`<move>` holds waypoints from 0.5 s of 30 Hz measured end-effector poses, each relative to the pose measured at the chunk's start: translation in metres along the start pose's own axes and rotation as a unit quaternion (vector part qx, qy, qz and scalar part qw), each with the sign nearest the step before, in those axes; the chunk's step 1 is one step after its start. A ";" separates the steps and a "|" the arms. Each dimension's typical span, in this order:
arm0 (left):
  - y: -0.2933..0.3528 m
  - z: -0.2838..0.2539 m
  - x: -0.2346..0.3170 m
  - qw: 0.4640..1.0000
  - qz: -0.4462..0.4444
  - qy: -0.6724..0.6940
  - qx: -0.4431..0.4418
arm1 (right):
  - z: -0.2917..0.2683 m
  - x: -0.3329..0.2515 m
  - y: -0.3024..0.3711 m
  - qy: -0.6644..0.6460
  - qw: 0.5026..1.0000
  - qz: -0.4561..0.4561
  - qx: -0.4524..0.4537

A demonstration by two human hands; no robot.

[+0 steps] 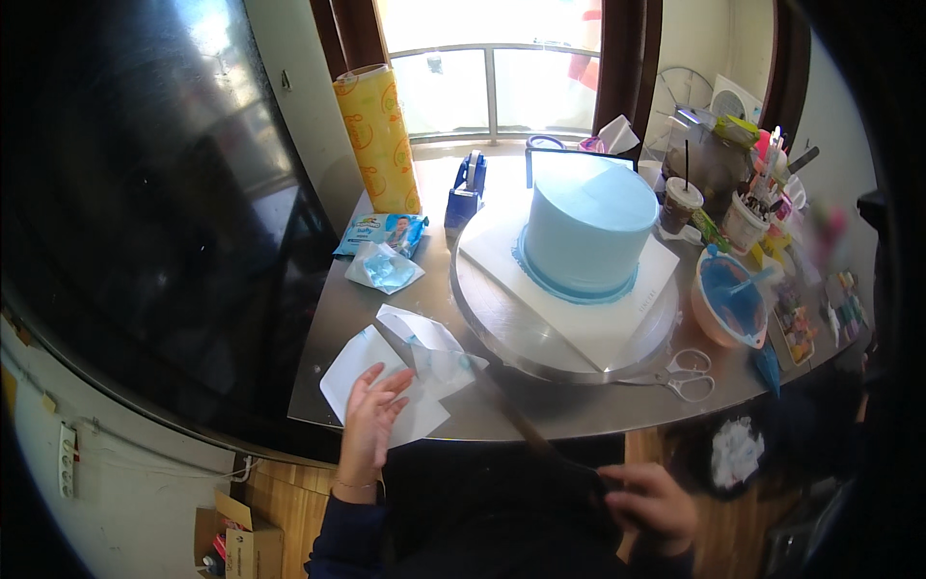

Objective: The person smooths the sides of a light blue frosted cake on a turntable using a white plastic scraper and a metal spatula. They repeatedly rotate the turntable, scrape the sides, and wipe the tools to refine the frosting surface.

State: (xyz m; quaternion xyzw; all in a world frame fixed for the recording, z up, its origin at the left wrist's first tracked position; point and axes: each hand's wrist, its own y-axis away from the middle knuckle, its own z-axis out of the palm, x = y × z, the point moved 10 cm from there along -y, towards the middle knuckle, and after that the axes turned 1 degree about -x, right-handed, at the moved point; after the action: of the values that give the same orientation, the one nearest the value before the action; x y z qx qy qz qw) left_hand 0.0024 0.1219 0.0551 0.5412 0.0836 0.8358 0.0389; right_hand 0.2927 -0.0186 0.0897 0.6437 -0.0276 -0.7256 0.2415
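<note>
My right hand [651, 507] grips a long icing spatula [521, 422] low at the front of the table. The blade slants up and left, its tip by a folded white paper [439, 352] smeared with blue. My left hand [374, 410] is raised over a white sheet of paper [357, 362], fingers spread and holding nothing; whether it touches the sheet I cannot tell. Beyond both hands stands a tall, round cake [593, 232] coated in pale blue cream, with a blue ring at its base. It rests on a white square board [617, 333] upon a round metal turntable [471, 304].
Scissors [690, 376] lie beside the turntable's front right. A bowl of blue cream [709, 314] stands further right, near a drink cup [681, 205] and a tub of tools [745, 224]. At the left are crumpled paper [384, 268], a wipes pack [391, 234], a tape dispenser [465, 198] and a yellow roll [378, 140].
</note>
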 end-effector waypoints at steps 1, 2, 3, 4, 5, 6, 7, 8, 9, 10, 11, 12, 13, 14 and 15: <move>-0.001 0.004 -0.003 1.000 0.009 -0.006 0.002 | 0.001 0.001 -0.005 0.013 1.000 0.007 0.014; -0.004 0.009 -0.006 1.000 0.018 -0.011 0.002 | 0.003 0.004 -0.011 0.019 0.999 0.018 0.019; -0.006 0.016 -0.005 0.999 0.037 -0.014 -0.009 | 0.006 0.006 -0.017 0.022 0.999 0.025 0.026; -0.009 0.019 -0.009 0.999 0.027 -0.016 -0.007 | 0.007 0.012 -0.023 0.027 0.998 0.047 0.044; -0.011 0.024 -0.011 0.999 0.025 -0.015 -0.017 | 0.013 0.008 -0.032 0.054 0.998 0.018 0.036; -0.014 0.030 -0.013 0.999 0.023 -0.016 -0.028 | 0.018 0.008 -0.042 0.083 0.996 0.004 0.040; -0.016 0.032 -0.015 0.999 0.015 -0.018 -0.026 | 0.021 0.010 -0.051 0.114 0.992 0.003 0.046; -0.019 0.033 -0.018 0.999 0.005 -0.020 -0.025 | 0.029 -0.008 -0.057 0.181 0.978 -0.099 0.042; -0.021 0.034 -0.022 1.000 -0.009 -0.009 -0.021 | 0.038 -0.022 -0.059 0.251 0.949 -0.185 0.040; -0.024 0.038 -0.020 0.999 -0.003 -0.003 -0.045 | 0.047 -0.033 -0.055 0.327 0.910 -0.251 0.043; -0.028 0.041 -0.018 0.998 -0.002 0.017 -0.064 | 0.048 -0.027 -0.057 0.311 0.923 -0.225 0.032; -0.030 0.041 -0.017 0.997 -0.003 0.036 -0.073 | 0.048 -0.027 -0.055 0.340 0.914 -0.219 0.036; -0.033 0.039 -0.016 0.997 -0.007 0.028 -0.077 | 0.047 -0.027 -0.052 0.369 0.904 -0.213 0.039; -0.034 0.038 -0.016 0.996 -0.009 0.026 -0.083 | 0.048 -0.029 -0.048 0.397 0.892 -0.211 0.039; -0.035 0.036 -0.016 0.996 -0.013 0.023 -0.079 | 0.046 -0.030 -0.044 0.405 0.893 -0.193 0.035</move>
State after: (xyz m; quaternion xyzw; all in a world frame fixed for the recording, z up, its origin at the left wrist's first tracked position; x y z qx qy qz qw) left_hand 0.0406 0.1575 0.0485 0.5159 0.0247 0.8515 0.0908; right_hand 0.2368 0.0190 0.1093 0.8825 0.1723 -0.4330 0.0643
